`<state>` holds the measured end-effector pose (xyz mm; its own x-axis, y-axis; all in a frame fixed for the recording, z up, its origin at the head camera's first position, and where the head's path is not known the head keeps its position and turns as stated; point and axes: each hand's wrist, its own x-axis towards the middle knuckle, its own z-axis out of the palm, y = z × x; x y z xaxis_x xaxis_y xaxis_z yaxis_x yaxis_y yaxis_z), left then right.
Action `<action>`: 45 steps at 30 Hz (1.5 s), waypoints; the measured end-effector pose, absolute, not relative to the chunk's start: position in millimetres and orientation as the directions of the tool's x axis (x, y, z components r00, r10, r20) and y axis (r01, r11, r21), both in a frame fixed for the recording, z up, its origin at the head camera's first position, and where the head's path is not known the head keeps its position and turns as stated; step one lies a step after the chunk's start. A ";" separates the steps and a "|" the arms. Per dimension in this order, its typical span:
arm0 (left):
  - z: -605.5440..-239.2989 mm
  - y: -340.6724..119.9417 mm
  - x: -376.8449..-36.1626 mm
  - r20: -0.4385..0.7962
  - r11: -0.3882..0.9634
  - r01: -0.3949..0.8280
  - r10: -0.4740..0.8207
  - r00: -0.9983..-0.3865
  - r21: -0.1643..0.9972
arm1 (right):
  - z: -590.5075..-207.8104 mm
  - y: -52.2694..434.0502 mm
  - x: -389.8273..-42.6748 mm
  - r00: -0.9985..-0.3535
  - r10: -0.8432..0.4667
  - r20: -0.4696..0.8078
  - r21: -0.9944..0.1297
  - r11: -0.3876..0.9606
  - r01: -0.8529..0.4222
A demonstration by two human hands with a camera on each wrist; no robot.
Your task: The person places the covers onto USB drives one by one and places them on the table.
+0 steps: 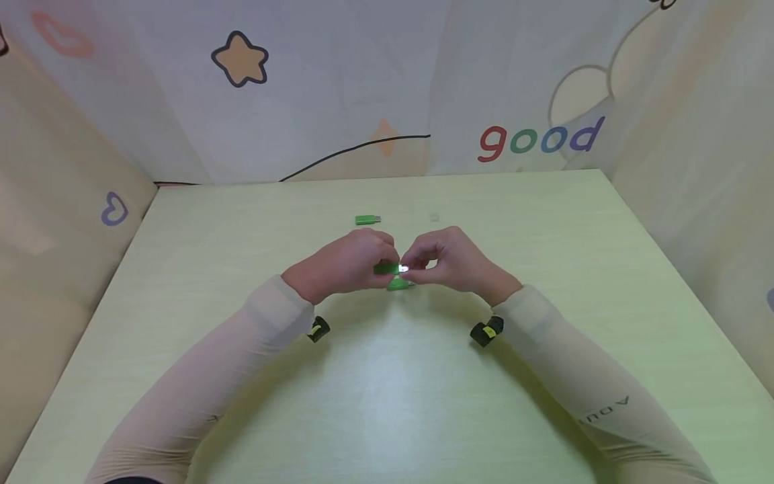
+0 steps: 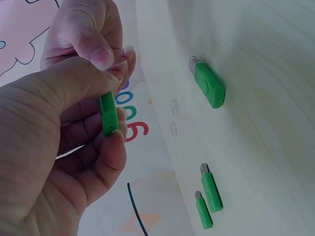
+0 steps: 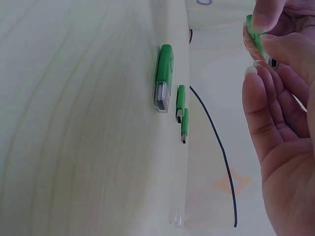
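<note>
A green USB flash drive (image 1: 385, 269) is held up over the table between both hands. My left hand (image 1: 351, 261) pinches its green body between thumb and fingers. At the metal plug end, my right hand (image 1: 456, 263) has thumb and fingertips closed in; I cannot tell whether a clear cap is between them. Below the hands lies another green flash drive (image 2: 209, 86), its plug covered by a clear cap (image 2: 194, 64). Two more green drives, one large (image 2: 211, 192) and one small (image 2: 203, 212), lie side by side with bare metal plugs.
Two small clear caps, one here (image 2: 173, 107) and one beside it (image 2: 173, 129), lie toward the back of the pale table (image 1: 387, 403). A printed curtain (image 1: 338, 87) hangs behind the table and along both sides.
</note>
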<state>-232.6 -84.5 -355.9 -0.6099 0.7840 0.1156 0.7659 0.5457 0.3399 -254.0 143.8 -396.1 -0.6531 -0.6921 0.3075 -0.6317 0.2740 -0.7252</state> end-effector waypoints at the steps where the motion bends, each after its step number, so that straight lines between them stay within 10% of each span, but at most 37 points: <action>1: -356.1 -84.7 -232.7 0.114 0.548 0.767 0.784 -0.610 0.333 | -396.4 143.2 -254.2 -0.655 -0.691 0.306 -0.725 0.276 -0.631; 45: -408.8 -69.2 -288.8 -0.116 0.708 0.603 0.678 -0.726 0.368 | -408.7 136.8 -297.2 -0.788 -0.593 -0.167 -0.577 0.707 -0.410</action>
<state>-288.8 -69.2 -408.8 -0.7257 0.6782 -0.1156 0.6030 0.7080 0.3676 -297.2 136.8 -408.7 -0.7878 -0.5930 -0.1666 -0.4099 0.7065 -0.5769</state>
